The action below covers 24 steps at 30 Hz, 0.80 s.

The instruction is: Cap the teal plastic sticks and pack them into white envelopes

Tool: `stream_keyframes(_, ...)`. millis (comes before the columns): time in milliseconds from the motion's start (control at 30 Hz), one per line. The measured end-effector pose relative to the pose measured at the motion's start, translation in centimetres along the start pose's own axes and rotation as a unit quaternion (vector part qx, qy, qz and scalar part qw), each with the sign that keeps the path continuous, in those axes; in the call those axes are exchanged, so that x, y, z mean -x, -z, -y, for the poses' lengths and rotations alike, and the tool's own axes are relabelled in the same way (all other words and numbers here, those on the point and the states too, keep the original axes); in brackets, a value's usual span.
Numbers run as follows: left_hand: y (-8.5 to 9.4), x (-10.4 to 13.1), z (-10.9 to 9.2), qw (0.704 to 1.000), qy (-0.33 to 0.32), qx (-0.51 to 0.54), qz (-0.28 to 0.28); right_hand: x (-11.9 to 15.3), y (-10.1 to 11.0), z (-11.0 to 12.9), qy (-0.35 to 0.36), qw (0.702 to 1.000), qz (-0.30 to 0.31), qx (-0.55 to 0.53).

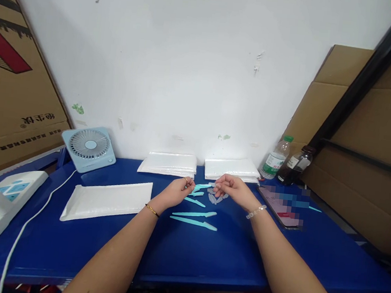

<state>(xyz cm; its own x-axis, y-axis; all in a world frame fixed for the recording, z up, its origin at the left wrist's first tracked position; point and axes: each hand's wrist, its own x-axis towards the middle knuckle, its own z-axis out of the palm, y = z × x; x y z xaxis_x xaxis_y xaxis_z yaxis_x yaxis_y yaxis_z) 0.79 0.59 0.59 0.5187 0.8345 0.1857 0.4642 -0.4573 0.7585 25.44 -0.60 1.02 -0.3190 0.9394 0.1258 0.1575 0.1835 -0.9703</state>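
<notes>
My left hand is closed in a pinch on a slim teal eyebrow razor, whose tip points right. Facing it, my right hand has thumb and fingers pinched around what looks like a small translucent blade cap. Several loose translucent caps lie on the table below the right fingertips. More teal razors lie under the left hand, partly hidden by it. Closer to me, two teal razors rest side by side on the blue table.
White padded envelopes lie in two stacks, left and right, against the wall; another envelope is at left. A fan and power strip stand farther left. Two bottles and a phone are right.
</notes>
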Motion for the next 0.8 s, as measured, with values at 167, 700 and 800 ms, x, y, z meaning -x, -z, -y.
stream_keyframes(167, -0.3, 0.0, -0.1, 0.999, 0.018, 0.034, 0.031, 0.1, -1.3, 0.0, -0.005, 0.999, 0.043, -0.016)
stream_keyframes(700, -0.3, 0.0, 2.0, 0.959, -0.011, -0.275, 0.069, -0.5, -0.3, -2.2, 0.074, 0.897, 0.061, 0.432)
stream_keyframes(800, -0.3, 0.0, 1.8, 0.958, -0.017, -0.281, 0.063, -0.4, -0.2, -2.4, 0.057, 0.894, 0.077, 0.438)
